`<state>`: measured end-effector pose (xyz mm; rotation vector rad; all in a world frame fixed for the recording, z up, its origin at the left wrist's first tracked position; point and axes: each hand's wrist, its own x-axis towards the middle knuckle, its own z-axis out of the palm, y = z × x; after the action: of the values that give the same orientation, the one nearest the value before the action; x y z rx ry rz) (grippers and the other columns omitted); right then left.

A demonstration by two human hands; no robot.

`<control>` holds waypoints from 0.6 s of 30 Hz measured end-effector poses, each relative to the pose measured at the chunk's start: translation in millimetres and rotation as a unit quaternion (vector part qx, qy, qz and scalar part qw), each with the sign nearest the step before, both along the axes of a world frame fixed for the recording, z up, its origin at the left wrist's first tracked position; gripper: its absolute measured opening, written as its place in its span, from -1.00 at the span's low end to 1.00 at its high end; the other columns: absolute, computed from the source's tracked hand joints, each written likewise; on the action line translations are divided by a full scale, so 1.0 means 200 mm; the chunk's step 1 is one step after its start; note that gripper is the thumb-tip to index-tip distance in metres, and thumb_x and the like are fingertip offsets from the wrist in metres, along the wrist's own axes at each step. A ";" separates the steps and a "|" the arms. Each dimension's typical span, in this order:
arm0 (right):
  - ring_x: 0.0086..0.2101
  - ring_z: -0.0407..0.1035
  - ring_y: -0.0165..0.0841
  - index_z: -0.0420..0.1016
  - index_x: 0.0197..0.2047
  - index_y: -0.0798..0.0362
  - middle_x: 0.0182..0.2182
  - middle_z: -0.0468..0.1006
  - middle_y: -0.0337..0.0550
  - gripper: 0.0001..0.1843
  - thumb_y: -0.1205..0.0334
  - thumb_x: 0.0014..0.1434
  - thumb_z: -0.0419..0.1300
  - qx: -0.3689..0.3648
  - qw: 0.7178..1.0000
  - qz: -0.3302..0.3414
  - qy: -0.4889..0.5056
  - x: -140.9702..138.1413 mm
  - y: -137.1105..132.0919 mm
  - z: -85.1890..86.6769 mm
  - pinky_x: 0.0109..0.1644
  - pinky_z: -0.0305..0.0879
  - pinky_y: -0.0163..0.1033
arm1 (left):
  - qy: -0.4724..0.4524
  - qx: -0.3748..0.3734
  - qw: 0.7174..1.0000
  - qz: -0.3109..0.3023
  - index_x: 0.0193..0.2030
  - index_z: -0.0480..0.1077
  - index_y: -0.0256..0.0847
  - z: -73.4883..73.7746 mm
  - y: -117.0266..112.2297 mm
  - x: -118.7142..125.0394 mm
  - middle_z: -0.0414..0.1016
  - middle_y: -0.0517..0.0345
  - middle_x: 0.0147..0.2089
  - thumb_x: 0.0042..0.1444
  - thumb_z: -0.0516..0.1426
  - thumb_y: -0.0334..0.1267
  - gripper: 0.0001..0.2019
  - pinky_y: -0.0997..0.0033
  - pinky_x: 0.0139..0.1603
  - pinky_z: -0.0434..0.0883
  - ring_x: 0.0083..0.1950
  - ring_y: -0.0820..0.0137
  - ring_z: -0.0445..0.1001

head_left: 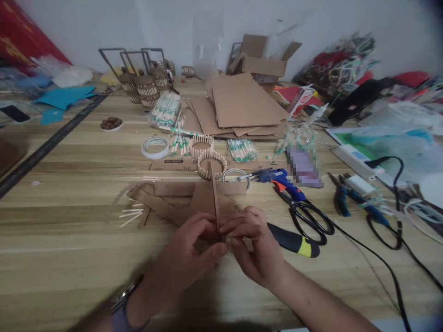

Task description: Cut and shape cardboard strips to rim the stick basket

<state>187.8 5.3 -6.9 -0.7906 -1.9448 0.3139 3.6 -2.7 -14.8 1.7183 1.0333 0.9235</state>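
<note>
A narrow brown cardboard strip [215,196] points away from me, its near end pinched between my two hands. My left hand [194,249] has its fingers curled around the left side of that end, thumb close to it. The fingers of my right hand [254,244] press on the same end from the right. Beyond the strip's far end stand two rings of short wooden sticks on cardboard, a nearer ring [221,171] and a farther ring [202,146]. Cut cardboard scraps [176,207] lie beneath the strip.
To the right are a blue glue gun [277,175], black-handled scissors [311,216], a black-and-yellow utility knife [294,242], and pliers [342,200]. Cardboard sheets [247,101], bagged sticks [166,108], tape [155,147] and small lidded stick-covered containers [145,87] sit farther back.
</note>
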 end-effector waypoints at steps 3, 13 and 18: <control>-0.25 0.55 -0.37 0.29 -0.17 -0.04 -0.33 0.62 -0.27 -0.80 0.45 0.21 0.12 0.012 1.000 0.009 -0.013 0.00 0.00 0.00 0.01 0.26 -0.12 | -0.009 -0.007 1.000 0.005 -0.39 0.38 -0.18 0.00 0.01 0.00 0.43 0.14 -0.19 0.25 0.13 -0.26 -0.83 0.49 -0.13 0.40 -0.17 0.40 0.46; -0.26 0.55 -0.35 0.34 -0.16 -0.06 -0.29 0.66 -0.24 -0.82 0.43 0.26 0.14 0.016 0.999 -0.007 -0.040 -0.01 0.00 0.00 0.06 0.24 -0.10 | 0.033 0.040 0.999 0.014 -0.40 0.36 -0.17 0.05 -0.02 0.01 0.41 0.14 -0.22 0.24 0.06 -0.38 -0.82 0.46 -0.15 0.42 -0.22 0.41 0.44; -0.33 0.52 -0.29 0.29 -0.18 -0.10 -0.35 0.64 -0.28 -0.79 0.44 0.24 0.09 -0.034 0.999 -0.022 -0.004 0.01 0.00 0.00 -0.01 0.30 -0.08 | 0.035 0.034 0.999 -0.009 -0.45 0.29 -0.16 0.07 -0.02 0.01 0.44 0.12 -0.21 0.21 0.03 -0.38 -0.80 0.42 -0.16 0.45 -0.24 0.39 0.45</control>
<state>189.2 5.9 -6.6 -0.8788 -1.9307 0.3530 4.7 -6.1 -1.6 1.8249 1.0419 0.9022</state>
